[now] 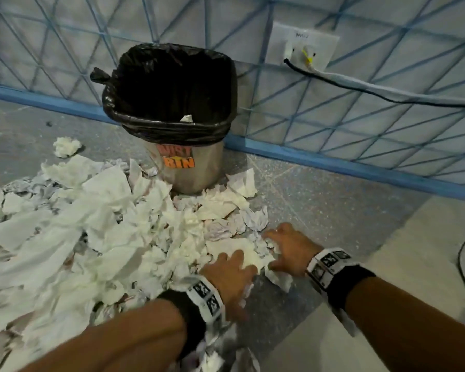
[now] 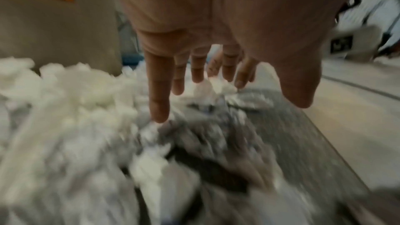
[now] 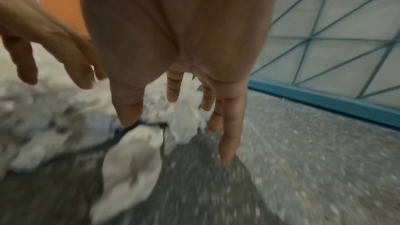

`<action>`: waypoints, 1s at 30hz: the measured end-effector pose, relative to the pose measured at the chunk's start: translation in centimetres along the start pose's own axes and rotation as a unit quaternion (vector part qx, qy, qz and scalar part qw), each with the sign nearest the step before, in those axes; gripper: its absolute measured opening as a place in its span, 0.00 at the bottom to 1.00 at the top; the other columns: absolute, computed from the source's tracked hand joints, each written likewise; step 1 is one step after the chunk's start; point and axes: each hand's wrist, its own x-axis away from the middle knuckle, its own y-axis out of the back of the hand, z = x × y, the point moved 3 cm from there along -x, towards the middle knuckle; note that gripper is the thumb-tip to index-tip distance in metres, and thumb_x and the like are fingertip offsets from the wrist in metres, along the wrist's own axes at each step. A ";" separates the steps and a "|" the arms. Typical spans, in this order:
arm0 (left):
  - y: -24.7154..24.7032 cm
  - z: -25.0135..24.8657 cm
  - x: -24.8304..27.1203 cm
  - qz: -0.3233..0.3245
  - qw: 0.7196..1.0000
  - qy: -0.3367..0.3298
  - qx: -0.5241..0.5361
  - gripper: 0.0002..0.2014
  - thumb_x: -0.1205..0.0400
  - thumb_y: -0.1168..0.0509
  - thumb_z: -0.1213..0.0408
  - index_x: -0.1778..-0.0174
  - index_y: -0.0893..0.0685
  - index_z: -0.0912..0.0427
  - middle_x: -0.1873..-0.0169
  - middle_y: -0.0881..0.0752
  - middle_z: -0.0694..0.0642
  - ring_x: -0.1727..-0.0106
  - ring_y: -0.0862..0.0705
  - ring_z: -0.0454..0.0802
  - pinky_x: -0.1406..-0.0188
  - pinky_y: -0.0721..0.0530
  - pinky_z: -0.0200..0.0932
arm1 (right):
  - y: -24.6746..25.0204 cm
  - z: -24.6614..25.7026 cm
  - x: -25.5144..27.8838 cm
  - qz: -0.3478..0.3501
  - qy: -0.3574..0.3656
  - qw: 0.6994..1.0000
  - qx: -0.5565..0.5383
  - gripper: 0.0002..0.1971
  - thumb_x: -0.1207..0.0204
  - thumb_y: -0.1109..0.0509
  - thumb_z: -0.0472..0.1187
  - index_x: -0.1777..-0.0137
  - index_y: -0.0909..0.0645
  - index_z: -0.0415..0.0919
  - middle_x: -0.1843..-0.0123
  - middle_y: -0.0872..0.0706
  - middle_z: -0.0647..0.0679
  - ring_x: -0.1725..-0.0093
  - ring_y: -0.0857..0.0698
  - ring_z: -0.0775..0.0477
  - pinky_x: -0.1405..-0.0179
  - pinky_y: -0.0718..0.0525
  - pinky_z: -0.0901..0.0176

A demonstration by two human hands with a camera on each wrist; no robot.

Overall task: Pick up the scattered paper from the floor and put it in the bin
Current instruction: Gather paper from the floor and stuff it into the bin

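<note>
Left hand [image 2: 216, 14], fingers [image 2: 159, 91] straight, touches blurred paper [image 2: 75, 109] beside bin [image 2: 54, 32].

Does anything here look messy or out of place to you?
Yes. A big heap of crumpled paper is strewn across the floor around the bin, while the bin's black liner looks nearly empty, with one scrap showing.

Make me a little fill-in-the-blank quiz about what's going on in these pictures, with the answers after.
1. The bin is lined with a ____ plastic bag.
2. Both the left hand and the right hand reach into the crumpled ____ on the floor.
3. The lettering on the bin is ____.
4. The bin stands against a wall crossed by ____ lines.

Answers: black; paper; orange; blue
</note>
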 end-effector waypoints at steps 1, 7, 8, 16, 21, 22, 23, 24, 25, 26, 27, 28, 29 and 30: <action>-1.9 -0.3 -0.5 0.000 1.000 0.024 0.015 0.34 0.26 0.32 0.46 0.28 0.37 0.51 0.29 0.37 0.61 0.34 0.30 0.65 0.49 0.23 0.57 | -1.3 0.2 -0.3 0.005 0.014 1.000 0.023 0.29 0.33 0.28 0.56 0.33 0.32 0.59 0.34 0.31 0.42 0.38 0.22 0.35 0.36 0.22 0.48; -6.3 0.7 0.9 0.002 0.999 0.011 -0.036 0.19 0.17 0.45 0.63 0.29 0.36 0.58 0.36 0.31 0.64 0.36 0.30 0.65 0.48 0.22 0.59 | -6.1 1.2 1.0 -0.043 0.063 0.995 0.055 0.10 0.19 0.41 0.48 0.43 0.22 0.46 0.41 0.26 0.45 0.49 0.19 0.47 0.49 0.19 0.57; -6.0 1.1 1.3 0.018 0.999 -0.002 -0.047 0.21 0.18 0.42 0.64 0.29 0.36 0.58 0.37 0.31 0.65 0.37 0.29 0.65 0.48 0.21 0.60 | -6.2 1.2 1.2 -0.036 0.080 0.995 0.057 0.11 0.18 0.41 0.48 0.43 0.22 0.47 0.41 0.27 0.47 0.49 0.20 0.48 0.47 0.19 0.59; 3.8 3.6 8.3 -0.026 0.984 -0.139 -0.110 0.18 0.22 0.37 0.58 0.36 0.29 0.48 0.50 0.25 0.55 0.53 0.19 0.55 0.65 0.24 0.43 | 3.9 4.6 6.8 -0.012 0.268 0.962 -0.045 0.07 0.24 0.33 0.47 0.52 0.16 0.49 0.52 0.16 0.53 0.52 0.18 0.57 0.49 0.21 0.63; 15.1 5.6 14.1 -0.121 0.983 -0.120 -0.066 0.21 0.32 0.41 0.42 0.42 0.28 0.33 0.59 0.28 0.38 0.70 0.28 0.31 0.76 0.27 0.21 | 16.7 9.3 10.0 -0.086 0.247 0.963 -0.067 0.09 0.30 0.31 0.59 0.53 0.17 0.60 0.51 0.16 0.64 0.52 0.17 0.63 0.52 0.17 0.64; 17.7 5.7 15.1 -0.148 0.980 -0.112 -0.072 0.19 0.32 0.42 0.40 0.44 0.27 0.32 0.60 0.26 0.36 0.71 0.29 0.29 0.75 0.30 0.17 | 19.1 10.4 10.4 -0.131 0.250 0.955 -0.089 0.09 0.32 0.29 0.57 0.55 0.16 0.59 0.55 0.14 0.63 0.58 0.16 0.63 0.59 0.17 0.67; 20.0 6.1 15.8 -0.184 0.974 -0.104 -0.076 0.18 0.31 0.39 0.40 0.45 0.25 0.32 0.59 0.24 0.36 0.69 0.27 0.29 0.71 0.26 0.19 | 21.3 11.5 10.4 -0.186 0.258 0.941 -0.112 0.08 0.32 0.27 0.55 0.56 0.15 0.56 0.62 0.14 0.65 0.65 0.17 0.64 0.66 0.20 0.71; 22.2 6.4 16.2 -0.221 0.966 -0.102 -0.085 0.18 0.31 0.36 0.40 0.45 0.24 0.32 0.58 0.21 0.37 0.65 0.23 0.31 0.69 0.20 0.27 | 23.2 12.6 10.0 -0.246 0.265 0.923 -0.129 0.06 0.31 0.25 0.51 0.57 0.15 0.53 0.69 0.15 0.68 0.71 0.19 0.66 0.71 0.24 0.76; 24.5 6.5 16.4 -0.260 0.955 -0.104 -0.098 0.19 0.33 0.33 0.41 0.45 0.23 0.33 0.57 0.19 0.39 0.62 0.20 0.36 0.68 0.17 0.35 | 24.8 13.6 9.2 -0.305 0.269 0.902 -0.147 0.05 0.30 0.24 0.48 0.57 0.15 0.50 0.73 0.17 0.67 0.74 0.21 0.68 0.74 0.28 0.79; 26.3 7.0 16.4 -0.290 0.947 -0.087 -0.108 0.20 0.34 0.33 0.42 0.45 0.22 0.34 0.55 0.18 0.41 0.61 0.19 0.42 0.66 0.17 0.42 | 26.1 14.4 8.0 -0.362 0.265 0.876 -0.174 0.05 0.29 0.24 0.45 0.57 0.15 0.48 0.75 0.19 0.64 0.75 0.23 0.69 0.74 0.30 0.80; 28.1 7.9 16.0 -0.320 0.939 -0.056 -0.114 0.22 0.35 0.34 0.42 0.44 0.22 0.36 0.54 0.17 0.43 0.59 0.19 0.45 0.62 0.19 0.44 | 27.0 15.0 6.3 -0.412 0.254 0.849 -0.214 0.04 0.29 0.24 0.44 0.57 0.15 0.47 0.74 0.20 0.62 0.75 0.23 0.69 0.73 0.31 0.80; 29.5 8.7 15.4 -0.348 0.931 -0.014 -0.110 0.23 0.35 0.34 0.42 0.43 0.21 0.37 0.54 0.18 0.45 0.58 0.21 0.48 0.58 0.22 0.44 | 27.5 15.6 4.6 -0.452 0.239 0.819 -0.261 0.05 0.29 0.24 0.43 0.56 0.15 0.46 0.71 0.20 0.62 0.74 0.24 0.68 0.70 0.30 0.80; 30.5 9.6 14.5 -0.372 0.922 0.027 -0.104 0.23 0.33 0.33 0.43 0.41 0.20 0.39 0.53 0.17 0.49 0.58 0.21 0.52 0.57 0.24 0.44 | 27.7 16.0 2.8 -0.484 0.222 0.791 -0.302 0.05 0.30 0.25 0.43 0.56 0.15 0.45 0.68 0.19 0.61 0.71 0.23 0.67 0.66 0.27 0.75; 31.1 10.5 13.5 -0.385 0.916 0.066 -0.091 0.23 0.31 0.31 0.45 0.40 0.20 0.41 0.51 0.15 0.53 0.55 0.20 0.56 0.55 0.23 0.45 | 27.6 16.4 1.2 -0.501 0.200 0.778 -0.322 0.07 0.30 0.25 0.44 0.54 0.14 0.44 0.65 0.18 0.58 0.66 0.22 0.65 0.62 0.25 0.70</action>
